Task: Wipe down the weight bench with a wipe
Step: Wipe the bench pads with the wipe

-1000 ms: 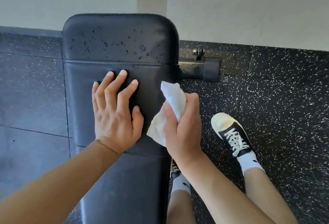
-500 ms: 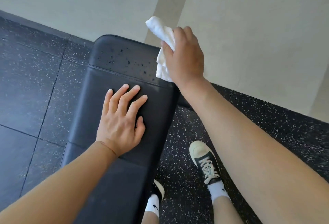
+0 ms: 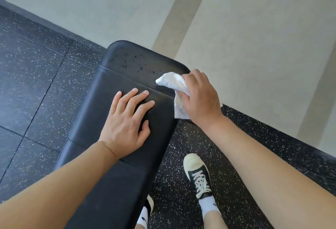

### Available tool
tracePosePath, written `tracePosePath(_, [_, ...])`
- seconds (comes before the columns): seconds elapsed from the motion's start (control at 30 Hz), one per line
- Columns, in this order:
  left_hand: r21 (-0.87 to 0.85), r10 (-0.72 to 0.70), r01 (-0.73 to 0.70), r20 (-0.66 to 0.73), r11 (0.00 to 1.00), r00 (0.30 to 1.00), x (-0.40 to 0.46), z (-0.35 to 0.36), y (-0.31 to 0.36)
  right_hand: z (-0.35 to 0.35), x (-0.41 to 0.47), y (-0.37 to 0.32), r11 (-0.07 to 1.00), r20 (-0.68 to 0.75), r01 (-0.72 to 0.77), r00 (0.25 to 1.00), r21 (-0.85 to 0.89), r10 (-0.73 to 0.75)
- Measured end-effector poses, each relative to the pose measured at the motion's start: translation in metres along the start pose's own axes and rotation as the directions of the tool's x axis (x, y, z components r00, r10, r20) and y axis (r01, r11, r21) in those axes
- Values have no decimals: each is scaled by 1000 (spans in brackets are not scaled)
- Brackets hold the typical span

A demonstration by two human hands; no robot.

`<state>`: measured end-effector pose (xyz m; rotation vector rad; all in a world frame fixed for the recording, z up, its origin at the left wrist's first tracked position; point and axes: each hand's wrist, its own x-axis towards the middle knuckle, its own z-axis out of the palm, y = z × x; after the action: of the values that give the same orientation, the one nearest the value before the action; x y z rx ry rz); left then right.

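Your right hand [image 3: 200,99] grips the wipe [image 3: 175,90] at the weight bench [image 3: 101,105] edge, your flat left hand [image 3: 127,119] braces mid-pad, and droplets [image 3: 131,63] beyond the seam apparently remain unwiped.

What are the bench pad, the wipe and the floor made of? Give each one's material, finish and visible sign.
Bench pad: looks like black vinyl or faux leather, smooth with a soft sheen; stitched seams, and droplets beading on its far end.
Wipe: thin white paper or nonwoven cloth, matte; it crumples in the right hand.
Floor: probably rubber tiles, matte black with pale flecks; straight joints show.
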<state>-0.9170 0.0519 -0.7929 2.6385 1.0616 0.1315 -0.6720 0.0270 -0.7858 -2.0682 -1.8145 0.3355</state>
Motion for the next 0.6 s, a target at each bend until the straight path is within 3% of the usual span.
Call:
tracePosePath(0.23, [-251, -55, 55, 7, 967, 998, 5, -21, -14, 18, 45, -29, 990, -70, -138, 988, -26, 136])
tracePosePath(0.37, [-252, -329, 299, -85, 920, 940, 9, -32, -46, 42, 80, -77, 998, -59, 3, 998, -70, -7])
tracePosePath(0.43, [-334, -547, 499, -63, 800, 835, 15, -33, -57, 52, 89, -93, 993, -31, 74, 997, -93, -77])
tracePosePath(0.5, [-435, -763, 699, 41, 568, 645, 25, -28, -61, 54, 90, -96, 988, 7, 117, 993, -102, -117])
tracePosePath(0.57, [-431, -883, 817, 89, 383, 461, 35, -20, -61, 47, 82, -85, 980, 59, 186, 982, -75, -181])
tracePosePath(0.6, [-403, -908, 843, 65, 356, 414, 38, -17, -59, 40, 75, -75, 974, 79, 216, 974, -62, -211])
